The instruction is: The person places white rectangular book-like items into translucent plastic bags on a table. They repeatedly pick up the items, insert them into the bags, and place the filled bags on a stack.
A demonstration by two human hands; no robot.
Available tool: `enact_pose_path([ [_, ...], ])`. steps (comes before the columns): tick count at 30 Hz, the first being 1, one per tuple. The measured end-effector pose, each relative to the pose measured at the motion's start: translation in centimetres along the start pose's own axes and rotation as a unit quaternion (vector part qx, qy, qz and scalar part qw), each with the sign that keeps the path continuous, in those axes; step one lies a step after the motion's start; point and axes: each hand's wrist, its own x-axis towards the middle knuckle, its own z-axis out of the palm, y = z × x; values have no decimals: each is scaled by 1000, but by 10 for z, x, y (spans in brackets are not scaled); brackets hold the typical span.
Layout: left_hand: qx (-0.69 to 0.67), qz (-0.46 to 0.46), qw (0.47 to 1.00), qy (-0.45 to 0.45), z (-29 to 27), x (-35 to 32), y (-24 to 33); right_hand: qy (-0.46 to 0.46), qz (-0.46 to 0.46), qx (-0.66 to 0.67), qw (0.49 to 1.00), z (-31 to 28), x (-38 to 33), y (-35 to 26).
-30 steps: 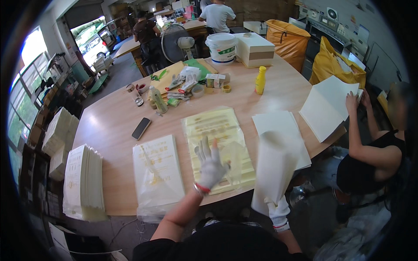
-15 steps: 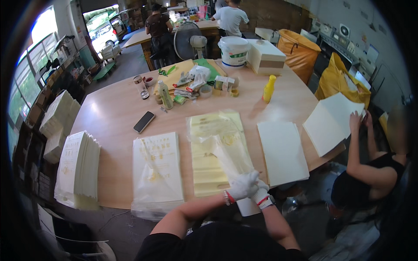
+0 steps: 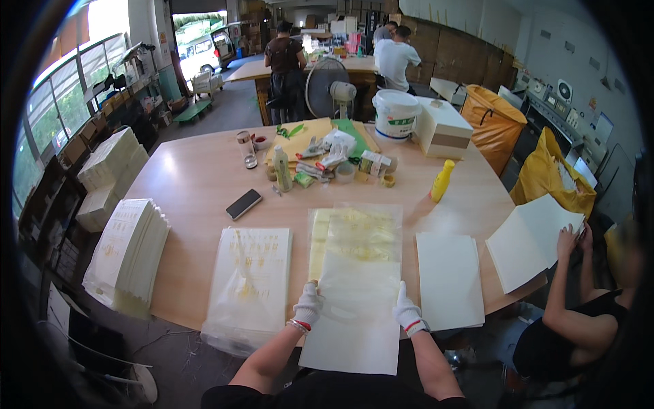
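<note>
A white sheet or thin stack of paper is held level at the table's front edge. My left hand, in a white glove, grips its left edge. My gloved right hand holds the right edge, thumb pointing up along it. The sheet's far part lies inside or beneath a clear plastic bag with gold print; which one I cannot tell. Under the bag is a pile of yellowish bags. A bagged white stack lies to the left, and a stack of plain white sheets to the right.
A tall pile of bagged packets stands at the left edge. Farther back are a phone, a bottle, a yellow bottle and a white bucket. At right, a co-worker's hands hold white sheets.
My hands, earlier together at the bag's near end, are now apart on either side of the white paper. The paper has come up over the yellowish pile. The view has tilted up.
</note>
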Motion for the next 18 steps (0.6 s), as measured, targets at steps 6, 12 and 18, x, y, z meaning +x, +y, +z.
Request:
enact_pose_path([
  [6,234,-2,959,-157,-80,-140,39,-37,-52,35,997,-4,-149,-4],
  [12,-83,-25,980,-182,-76,-173,17,-7,-81,71,994,19,-216,2],
  [18,-96,117,987,-61,-81,-166,-17,-54,-79,331,939,33,-202,43],
])
